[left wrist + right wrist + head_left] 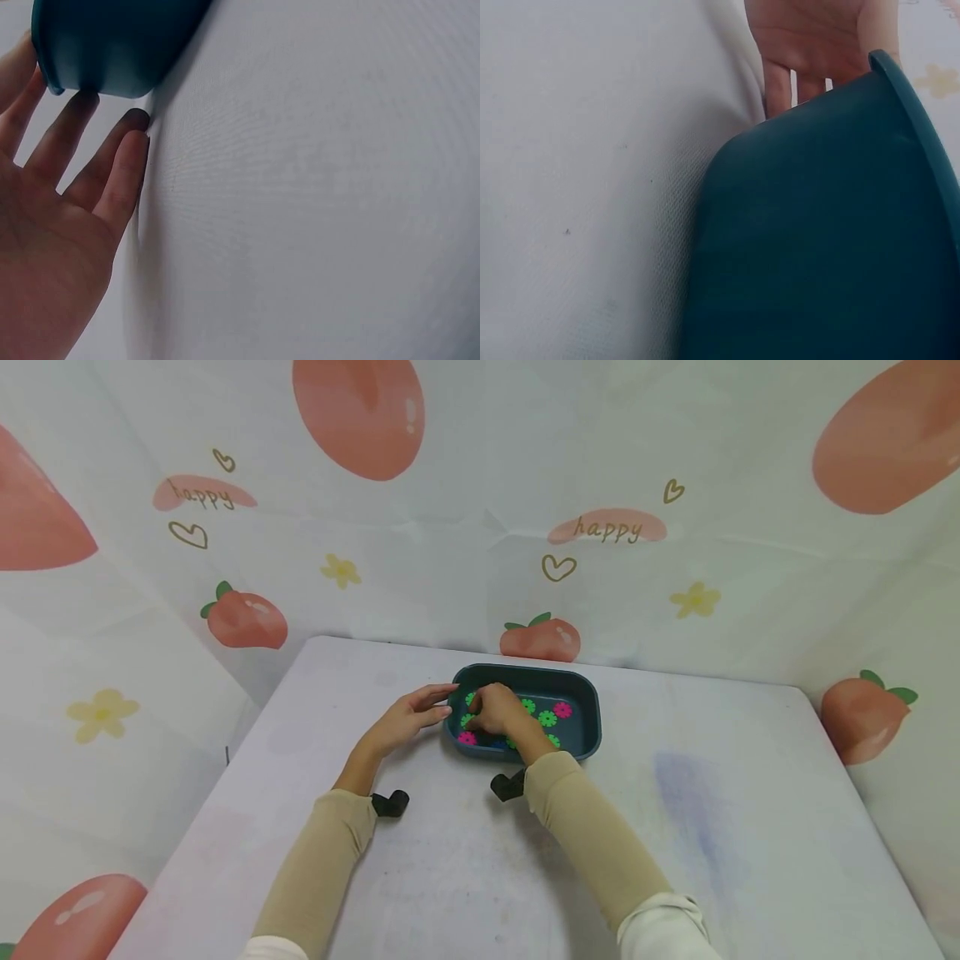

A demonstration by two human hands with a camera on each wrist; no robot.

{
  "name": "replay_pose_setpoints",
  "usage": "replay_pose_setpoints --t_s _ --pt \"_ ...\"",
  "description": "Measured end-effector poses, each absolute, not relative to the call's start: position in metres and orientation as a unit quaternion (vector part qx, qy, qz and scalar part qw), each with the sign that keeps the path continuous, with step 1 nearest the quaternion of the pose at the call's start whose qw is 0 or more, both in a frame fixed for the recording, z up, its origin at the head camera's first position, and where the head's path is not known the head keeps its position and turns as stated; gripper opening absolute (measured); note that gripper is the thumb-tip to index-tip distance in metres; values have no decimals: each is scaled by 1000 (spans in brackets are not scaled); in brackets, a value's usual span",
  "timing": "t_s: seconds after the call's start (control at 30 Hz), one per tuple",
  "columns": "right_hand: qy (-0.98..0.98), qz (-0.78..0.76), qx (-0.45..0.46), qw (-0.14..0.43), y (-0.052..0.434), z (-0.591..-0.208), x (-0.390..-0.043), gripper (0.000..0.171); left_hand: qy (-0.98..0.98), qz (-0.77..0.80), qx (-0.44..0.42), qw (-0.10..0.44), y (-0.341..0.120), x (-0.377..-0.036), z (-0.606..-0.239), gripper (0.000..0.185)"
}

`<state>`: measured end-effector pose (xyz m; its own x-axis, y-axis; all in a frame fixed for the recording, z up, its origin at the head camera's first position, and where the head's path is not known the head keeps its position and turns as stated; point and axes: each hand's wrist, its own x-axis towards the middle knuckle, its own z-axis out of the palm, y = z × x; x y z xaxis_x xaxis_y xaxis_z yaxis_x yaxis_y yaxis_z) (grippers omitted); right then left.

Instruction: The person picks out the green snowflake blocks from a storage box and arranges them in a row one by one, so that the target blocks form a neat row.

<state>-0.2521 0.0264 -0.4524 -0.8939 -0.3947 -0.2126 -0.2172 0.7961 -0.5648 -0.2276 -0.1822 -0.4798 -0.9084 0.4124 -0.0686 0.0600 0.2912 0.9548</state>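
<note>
A dark teal plastic basin [598,714] stands on the table with several small flower-shaped pieces inside, among them green [547,718] and pink [562,710] ones. My right hand [498,710] reaches down into its left half, fingers bent toward the pieces; I cannot tell whether they pinch one. At the basin's left end is my left hand [405,722], its fingers spread and fingertips right at the wall. In the left wrist view, that hand [67,202] shows loosely extended fingers by the basin [112,49]. The basin's outer wall [817,225] fills much of the right wrist view.
The white table [450,868] has a bluish stain [690,810] on the right. A backdrop [465,543] printed with peaches and flowers rises behind it and along both sides. Each wrist bears a black camera mount, the left mount [392,804] beside the cuff.
</note>
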Motion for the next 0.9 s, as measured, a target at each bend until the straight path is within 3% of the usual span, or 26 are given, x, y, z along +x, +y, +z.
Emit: replay_pose_setpoints --t_s 0.5,0.9 --pt "909 -366 -154 130 52 -448 -249 21 793 571 136 165 -183 -225 -478 52" --pt "858 -477 -136 138 73 -426 -237 19 781 586 117 181 -185 -226 -481 52"
